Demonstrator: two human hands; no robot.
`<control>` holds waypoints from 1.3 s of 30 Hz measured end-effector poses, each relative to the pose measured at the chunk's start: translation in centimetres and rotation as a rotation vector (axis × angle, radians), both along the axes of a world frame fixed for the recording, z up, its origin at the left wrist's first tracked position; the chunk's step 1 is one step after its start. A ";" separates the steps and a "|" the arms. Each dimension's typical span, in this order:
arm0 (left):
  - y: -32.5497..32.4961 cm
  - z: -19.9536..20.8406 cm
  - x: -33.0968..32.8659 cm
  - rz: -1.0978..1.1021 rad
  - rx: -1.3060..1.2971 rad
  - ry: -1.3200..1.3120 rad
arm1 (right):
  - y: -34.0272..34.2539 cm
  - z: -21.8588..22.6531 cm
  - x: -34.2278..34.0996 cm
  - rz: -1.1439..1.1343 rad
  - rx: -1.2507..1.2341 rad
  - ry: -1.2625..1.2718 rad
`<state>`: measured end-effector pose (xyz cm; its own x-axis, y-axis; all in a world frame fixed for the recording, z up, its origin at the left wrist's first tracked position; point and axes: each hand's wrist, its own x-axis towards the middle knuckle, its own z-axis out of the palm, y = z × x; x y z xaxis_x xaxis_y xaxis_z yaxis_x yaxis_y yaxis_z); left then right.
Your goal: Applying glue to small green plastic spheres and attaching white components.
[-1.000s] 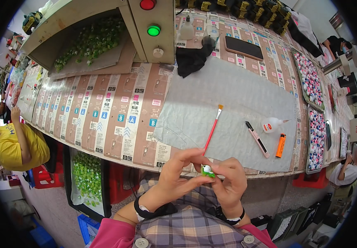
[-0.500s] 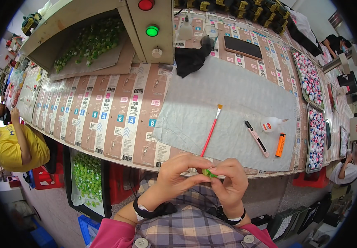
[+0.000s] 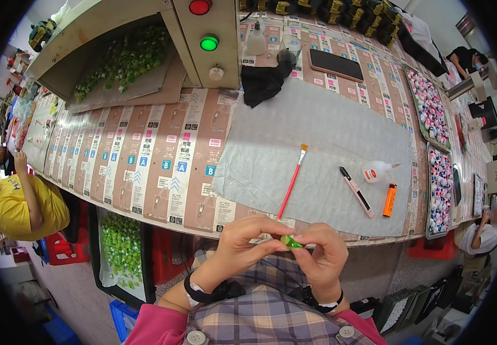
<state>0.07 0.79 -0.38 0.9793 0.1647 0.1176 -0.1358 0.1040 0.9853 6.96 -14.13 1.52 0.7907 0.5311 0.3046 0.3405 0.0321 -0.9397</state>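
Just past the table's near edge, in front of my body, both hands meet over a small shiny green piece [image 3: 292, 242]. My left hand [image 3: 247, 244] pinches it from the left between thumb and fingertips. From the other side my right hand [image 3: 322, 252] grips it the same way, so the fingertips hide part of it. On the grey sheet [image 3: 294, 121] beyond lie a red-handled brush [image 3: 292, 185], a pink and black pen [image 3: 356, 192], a small white squeeze bottle [image 3: 377, 171] with a thin tip, and an orange lighter-shaped item [image 3: 390, 200].
A metal machine housing [image 3: 211, 57] with red and green lights stands far left, green pieces inside. A black tray [image 3: 93, 247] of similar pieces sits below the table's left. Farther back are a phone [image 3: 336, 65] and black cloth [image 3: 263, 85]; trays of multicoloured pieces [image 3: 439, 190] line the right.
The green piece has turned slightly between my fingertips and shows more of its surface. Both hands stay in nearly the same place, still pinching it.
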 end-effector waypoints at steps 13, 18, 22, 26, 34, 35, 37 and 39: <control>-0.3 -0.5 0.1 -0.019 -0.168 -0.073 | 0.1 -0.1 0.1 0.013 0.027 -0.069; -0.4 0.1 0.0 -0.041 -0.279 0.064 | 0.1 -0.4 0.1 -0.005 -0.016 -0.188; -0.2 0.5 0.1 -0.088 -0.446 0.118 | -0.1 -0.3 0.1 -0.005 -0.065 -0.368; -0.1 -0.1 0.0 -0.085 -0.471 0.064 | 0.1 -0.2 0.0 -0.019 -0.081 -0.428; -0.2 -0.1 0.0 -0.037 -0.340 -0.029 | 0.3 -0.5 -0.1 -0.075 -0.081 -0.278; -0.3 -0.2 0.0 -0.038 -0.330 -0.034 | 0.3 -0.4 -0.1 -0.078 -0.079 -0.267; -0.3 -0.3 -0.1 -0.035 -0.310 -0.042 | 0.3 -0.3 -0.1 -0.080 -0.076 -0.244; -0.4 0.1 -0.1 -0.032 -0.398 0.010 | 0.3 -0.1 -0.1 -0.081 -0.072 -0.232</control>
<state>-0.06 0.36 -0.27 0.9854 0.1651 0.0410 -0.1168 0.4815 0.8686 6.81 -13.82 1.41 0.7449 0.4957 0.4466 0.5458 -0.0677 -0.8351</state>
